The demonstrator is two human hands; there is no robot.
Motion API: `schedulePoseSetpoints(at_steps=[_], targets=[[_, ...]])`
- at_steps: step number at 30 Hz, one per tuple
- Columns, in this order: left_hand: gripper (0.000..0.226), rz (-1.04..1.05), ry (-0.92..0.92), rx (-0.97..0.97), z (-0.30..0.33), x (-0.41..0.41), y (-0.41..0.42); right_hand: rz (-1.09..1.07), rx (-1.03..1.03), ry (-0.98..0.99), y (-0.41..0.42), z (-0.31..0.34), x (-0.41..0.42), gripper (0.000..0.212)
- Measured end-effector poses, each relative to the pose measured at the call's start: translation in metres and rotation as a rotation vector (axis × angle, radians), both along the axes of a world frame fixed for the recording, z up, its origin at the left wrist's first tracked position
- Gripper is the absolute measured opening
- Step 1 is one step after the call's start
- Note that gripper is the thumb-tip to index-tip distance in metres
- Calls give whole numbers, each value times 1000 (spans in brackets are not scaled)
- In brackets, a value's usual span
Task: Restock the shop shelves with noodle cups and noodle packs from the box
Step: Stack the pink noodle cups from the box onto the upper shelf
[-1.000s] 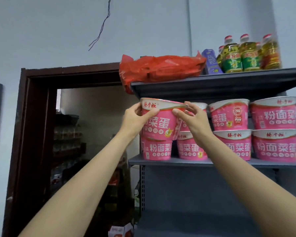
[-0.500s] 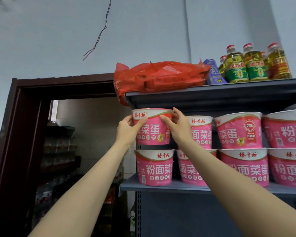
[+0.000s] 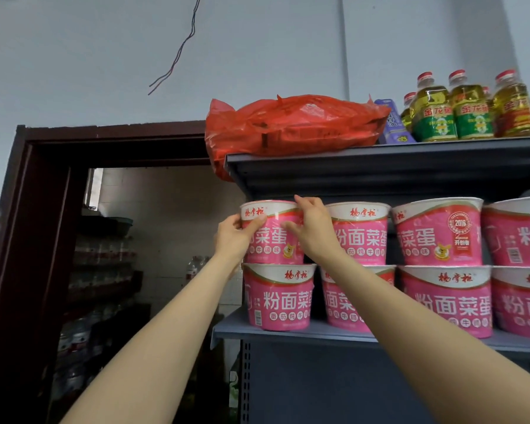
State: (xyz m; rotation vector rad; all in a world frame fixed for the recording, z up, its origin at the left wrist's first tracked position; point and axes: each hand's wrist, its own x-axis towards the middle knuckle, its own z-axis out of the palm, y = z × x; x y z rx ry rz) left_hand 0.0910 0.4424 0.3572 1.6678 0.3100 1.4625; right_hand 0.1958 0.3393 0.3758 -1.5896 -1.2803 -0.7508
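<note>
A pink noodle cup (image 3: 271,237) with a white rim stands upright on top of another pink cup (image 3: 279,296) at the left end of the grey shelf (image 3: 288,332). My left hand (image 3: 234,237) grips its left side and my right hand (image 3: 311,231) holds its right side and rim. More pink noodle cups (image 3: 438,234) fill the shelf to the right, stacked two high. The box is not in view.
The upper shelf (image 3: 380,166) hangs just above the held cup. On it lie a red plastic bag (image 3: 288,123), a purple carton (image 3: 392,120) and several oil bottles (image 3: 468,108). A dark door frame (image 3: 37,240) opens on the left onto racks of water bottles (image 3: 101,255).
The cup was tilted in front of the shelf; both hands have since set it upright on the lower cup at the left end. The camera view has tilted up.
</note>
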Motion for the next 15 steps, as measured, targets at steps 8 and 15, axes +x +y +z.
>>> schedulePoseSetpoints(at_steps=[8, 15], targets=[[57, 320, 210, 116, 2, -2, -10, -13, 49, -9, -2, -14, -3, 63], [26, 362, 246, 329, -38, -19, -50, 64, 122, 62, -36, -47, -26, 33]])
